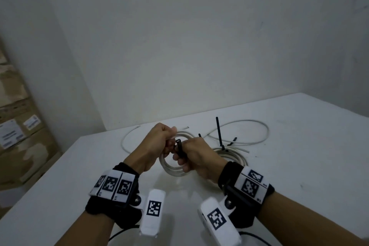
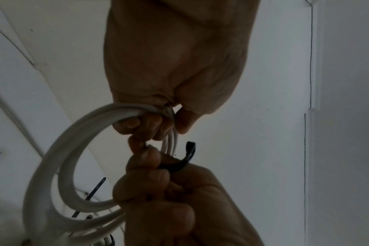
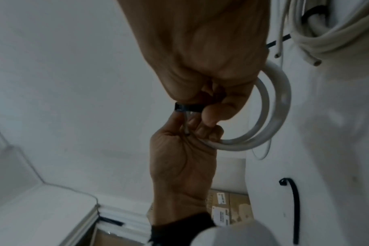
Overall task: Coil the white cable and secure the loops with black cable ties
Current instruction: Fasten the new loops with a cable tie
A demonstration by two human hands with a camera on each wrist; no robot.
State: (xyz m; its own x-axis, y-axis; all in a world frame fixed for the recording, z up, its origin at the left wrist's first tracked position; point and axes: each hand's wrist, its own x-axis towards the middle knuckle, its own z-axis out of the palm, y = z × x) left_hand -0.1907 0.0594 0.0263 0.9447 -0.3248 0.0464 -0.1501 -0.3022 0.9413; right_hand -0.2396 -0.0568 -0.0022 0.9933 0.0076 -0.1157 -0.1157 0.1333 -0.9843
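My left hand [image 1: 166, 143] grips a small coil of white cable [image 1: 172, 168] at its top, just above the white table [image 1: 299, 166]. The fingers curl round the bunched loops [image 2: 124, 111]. My right hand [image 1: 180, 156] pinches a black cable tie [image 1: 178, 146] beside the left hand's grip. The tie's free end curves up past the loops [image 2: 189, 153]. In the right wrist view the black cable tie [image 3: 186, 107] sticks out between the right hand's thumb and fingers, with the coil [image 3: 281, 106] hanging to the right. Whether the tie is closed round the loops is hidden.
A second white coil [image 1: 229, 153] lies on the table at the right with a black tie [image 1: 219, 134] standing up from it. Loose white cable [image 1: 259, 126] loops behind it. A spare black tie [image 3: 295, 208] lies on the table. Cardboard boxes [image 1: 18, 126] stand at the left.
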